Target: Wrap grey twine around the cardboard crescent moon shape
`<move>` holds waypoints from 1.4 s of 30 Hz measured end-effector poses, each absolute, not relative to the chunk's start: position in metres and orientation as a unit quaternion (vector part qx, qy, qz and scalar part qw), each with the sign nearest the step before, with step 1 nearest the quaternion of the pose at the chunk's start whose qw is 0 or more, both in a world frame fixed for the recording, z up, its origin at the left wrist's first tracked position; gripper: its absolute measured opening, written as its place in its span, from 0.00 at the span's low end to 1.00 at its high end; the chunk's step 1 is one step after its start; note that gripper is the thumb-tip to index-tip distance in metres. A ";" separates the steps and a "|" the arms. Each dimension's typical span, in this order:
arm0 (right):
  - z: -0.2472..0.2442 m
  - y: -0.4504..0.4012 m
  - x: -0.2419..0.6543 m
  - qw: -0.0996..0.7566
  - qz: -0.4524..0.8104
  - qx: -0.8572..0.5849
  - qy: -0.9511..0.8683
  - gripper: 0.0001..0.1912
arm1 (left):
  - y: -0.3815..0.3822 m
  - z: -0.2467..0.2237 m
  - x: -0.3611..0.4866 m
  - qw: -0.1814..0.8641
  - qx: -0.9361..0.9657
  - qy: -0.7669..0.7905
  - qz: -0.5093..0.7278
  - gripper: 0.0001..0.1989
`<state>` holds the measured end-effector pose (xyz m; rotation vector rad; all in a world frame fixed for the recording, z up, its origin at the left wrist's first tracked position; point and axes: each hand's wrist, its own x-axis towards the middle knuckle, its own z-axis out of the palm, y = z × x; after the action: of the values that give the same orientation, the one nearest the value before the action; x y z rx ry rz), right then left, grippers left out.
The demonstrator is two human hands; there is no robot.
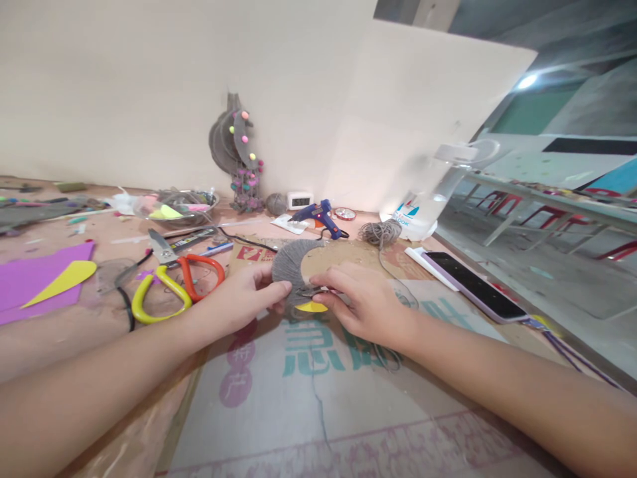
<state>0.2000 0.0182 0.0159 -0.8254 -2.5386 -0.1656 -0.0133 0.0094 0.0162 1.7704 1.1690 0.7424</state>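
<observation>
My left hand (pixel 259 289) is closed on the outer edge of a crescent (pixel 289 260) wrapped in grey yarn, with the thumb on its face. The lower tip of the crescent is bare yellow (pixel 312 307). At that tip, my right hand (pixel 358 299) pinches grey yarn (pixel 309 291) between thumb and fingers. From the ball of grey yarn (pixel 381 232) behind, a loose strand runs down to the right hand, and part of it is hidden under the palm. Both hands are just above a printed cardboard sheet (pixel 259 411).
Scissors (pixel 164 282) with yellow and red handles lie left, beside purple foam (pixel 44 282). Behind are a bowl of scraps (pixel 174 207), a blue glue gun (pixel 321 216), a small clock (pixel 300 200) and a finished moon hanging (pixel 231 143). A water jug (pixel 423 192) and phone (pixel 472 285) are right.
</observation>
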 end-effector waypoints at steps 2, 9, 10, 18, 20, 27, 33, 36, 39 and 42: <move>0.016 0.018 0.200 0.230 -0.067 -0.298 -0.924 0.11 | 0.009 0.017 -0.013 0.435 0.709 0.471 0.295 0.10; 0.013 0.018 0.200 0.217 -0.084 -0.297 -0.926 0.12 | 0.009 0.019 -0.011 0.448 0.703 0.465 0.298 0.08; 0.012 0.019 0.200 0.218 -0.084 -0.297 -0.926 0.12 | 0.009 0.019 -0.011 0.448 0.703 0.467 0.296 0.08; 0.013 0.021 0.200 0.335 0.047 -0.314 -0.887 0.10 | 0.008 0.017 -0.012 0.445 0.705 0.457 0.309 0.08; 0.013 0.024 0.200 0.376 0.104 -0.344 -0.854 0.11 | 0.008 0.017 -0.011 0.450 0.700 0.460 0.311 0.08; 0.010 0.033 0.200 0.394 0.159 -0.396 -0.814 0.11 | 0.009 0.012 -0.012 0.493 0.660 0.451 0.343 0.09; 0.012 0.024 0.200 0.343 0.099 -0.355 -0.864 0.12 | 0.011 0.010 -0.011 0.501 0.662 0.438 0.345 0.08; 0.014 0.020 0.200 0.317 0.074 -0.344 -0.881 0.12 | 0.011 0.010 -0.010 0.479 0.689 0.434 0.328 0.08; 0.014 0.019 0.199 0.315 0.103 -0.369 -0.868 0.14 | 0.011 0.009 -0.011 0.469 0.703 0.427 0.321 0.08; 0.012 0.020 0.196 0.305 0.163 -0.400 -0.849 0.17 | 0.011 0.008 -0.011 0.453 0.714 0.431 0.316 0.09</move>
<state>0.1962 0.0196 0.0117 -1.0587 -2.2473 0.4326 -0.0114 0.0111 0.0076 1.7623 1.0638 0.7794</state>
